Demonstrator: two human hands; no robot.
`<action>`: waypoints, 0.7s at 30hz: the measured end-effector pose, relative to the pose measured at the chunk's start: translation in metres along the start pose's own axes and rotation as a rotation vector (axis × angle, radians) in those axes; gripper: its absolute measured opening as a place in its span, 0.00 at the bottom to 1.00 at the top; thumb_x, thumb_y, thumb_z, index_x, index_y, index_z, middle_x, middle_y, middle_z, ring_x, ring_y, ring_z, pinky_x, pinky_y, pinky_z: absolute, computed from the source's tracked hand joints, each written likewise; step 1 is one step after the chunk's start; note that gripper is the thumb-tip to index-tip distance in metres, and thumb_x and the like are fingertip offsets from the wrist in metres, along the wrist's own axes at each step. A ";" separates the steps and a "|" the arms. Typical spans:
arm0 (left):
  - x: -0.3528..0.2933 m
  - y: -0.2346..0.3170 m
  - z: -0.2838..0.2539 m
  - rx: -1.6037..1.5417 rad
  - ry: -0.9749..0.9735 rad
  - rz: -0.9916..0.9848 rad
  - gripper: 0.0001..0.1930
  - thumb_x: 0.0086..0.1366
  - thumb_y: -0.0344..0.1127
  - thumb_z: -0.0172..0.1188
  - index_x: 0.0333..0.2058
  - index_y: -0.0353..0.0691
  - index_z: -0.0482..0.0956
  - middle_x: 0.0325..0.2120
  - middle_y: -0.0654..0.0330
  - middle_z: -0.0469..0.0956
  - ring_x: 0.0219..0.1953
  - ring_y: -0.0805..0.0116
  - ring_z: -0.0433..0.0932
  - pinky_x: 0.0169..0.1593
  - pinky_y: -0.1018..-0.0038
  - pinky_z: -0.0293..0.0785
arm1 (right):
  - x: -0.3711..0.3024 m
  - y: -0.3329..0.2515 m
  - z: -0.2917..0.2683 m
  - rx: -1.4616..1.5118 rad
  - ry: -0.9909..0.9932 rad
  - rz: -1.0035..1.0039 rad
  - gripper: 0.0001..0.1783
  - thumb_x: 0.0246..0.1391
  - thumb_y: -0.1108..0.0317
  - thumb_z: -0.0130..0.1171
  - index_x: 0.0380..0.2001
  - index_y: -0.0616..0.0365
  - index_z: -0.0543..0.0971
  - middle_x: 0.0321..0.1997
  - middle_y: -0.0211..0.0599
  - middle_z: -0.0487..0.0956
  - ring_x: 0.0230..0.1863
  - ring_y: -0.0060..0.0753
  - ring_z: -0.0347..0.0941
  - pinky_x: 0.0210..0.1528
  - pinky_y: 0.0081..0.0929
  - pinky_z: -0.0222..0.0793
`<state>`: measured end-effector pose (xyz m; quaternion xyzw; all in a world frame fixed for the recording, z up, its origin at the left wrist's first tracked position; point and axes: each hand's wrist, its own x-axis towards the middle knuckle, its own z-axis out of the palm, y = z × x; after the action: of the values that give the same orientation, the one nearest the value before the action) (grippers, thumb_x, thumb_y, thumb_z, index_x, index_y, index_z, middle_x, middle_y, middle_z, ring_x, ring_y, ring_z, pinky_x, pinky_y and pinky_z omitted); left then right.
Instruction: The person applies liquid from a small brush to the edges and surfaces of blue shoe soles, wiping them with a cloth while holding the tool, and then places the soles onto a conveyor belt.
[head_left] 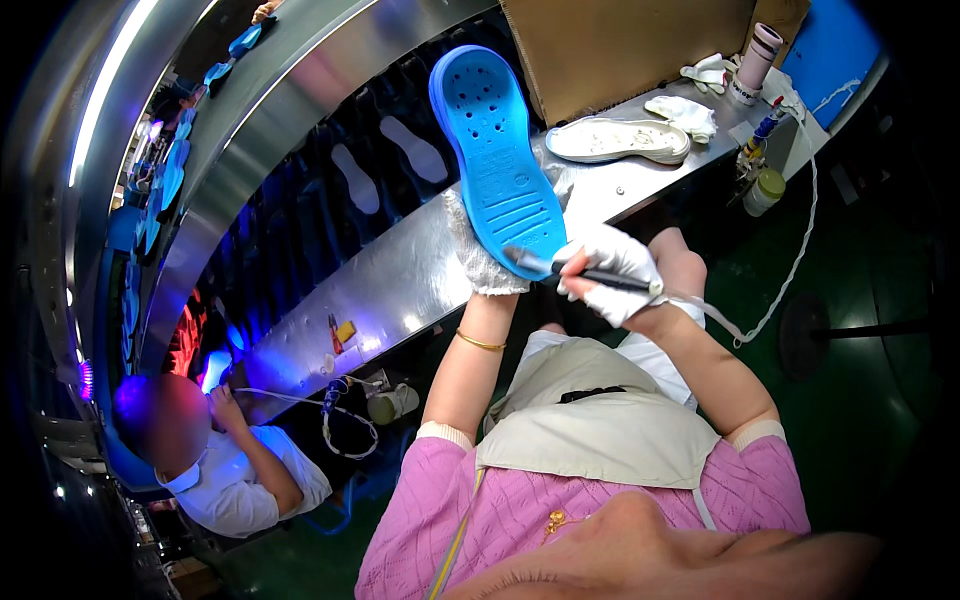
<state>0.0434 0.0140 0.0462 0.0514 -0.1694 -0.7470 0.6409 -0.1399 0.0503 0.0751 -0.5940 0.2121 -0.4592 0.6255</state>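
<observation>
A bright blue shoe sole (508, 190), with holes at its far end and ridges nearer me, is tilted up over the metal bench. Its near end rests in my left hand (476, 257), which wears a light knitted glove and closes round the edge; most of those fingers are hidden beneath. My right hand (622, 272), in a white glove with bare fingertips, grips a brush (612, 280) with a dark handle. The bristles are at the inner face of the sole's near end. A white tube (765, 335) runs from the handle's rear to the right.
On the metal bench (330, 290) lie a white sole (620, 142) and white gloves (685, 115); a pink tumbler (757, 62) stands behind. A cardboard sheet (620, 50) backs it. Blue soles line the conveyor (330, 50). A co-worker (245, 470) sits at left. A jar (765, 190) hangs at right.
</observation>
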 end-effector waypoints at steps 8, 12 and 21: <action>0.008 0.010 0.008 0.010 0.032 -0.075 0.41 0.62 0.71 0.43 0.63 0.44 0.63 0.58 0.49 0.70 0.54 0.48 0.74 0.58 0.52 0.71 | 0.000 0.001 -0.012 -0.016 0.070 0.097 0.06 0.50 0.79 0.63 0.31 0.60 0.77 0.34 0.34 0.78 0.33 0.20 0.77 0.37 0.19 0.73; 0.013 0.016 0.016 -0.044 -0.062 -0.164 0.41 0.63 0.69 0.46 0.63 0.41 0.62 0.57 0.47 0.70 0.54 0.47 0.74 0.57 0.52 0.72 | 0.002 0.000 -0.018 0.064 -0.045 0.227 0.07 0.49 0.82 0.62 0.32 0.62 0.78 0.37 0.36 0.78 0.33 0.22 0.76 0.39 0.20 0.74; 0.030 0.033 0.013 -0.026 -0.124 -0.326 0.44 0.62 0.69 0.45 0.63 0.37 0.60 0.57 0.42 0.68 0.55 0.44 0.73 0.58 0.48 0.71 | -0.007 0.003 -0.018 0.046 -0.121 0.186 0.06 0.47 0.80 0.63 0.29 0.61 0.77 0.33 0.36 0.78 0.33 0.24 0.76 0.39 0.23 0.74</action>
<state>0.0658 -0.0167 0.0730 0.0239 -0.1884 -0.8449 0.5001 -0.1565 0.0459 0.0669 -0.5839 0.2173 -0.3673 0.6907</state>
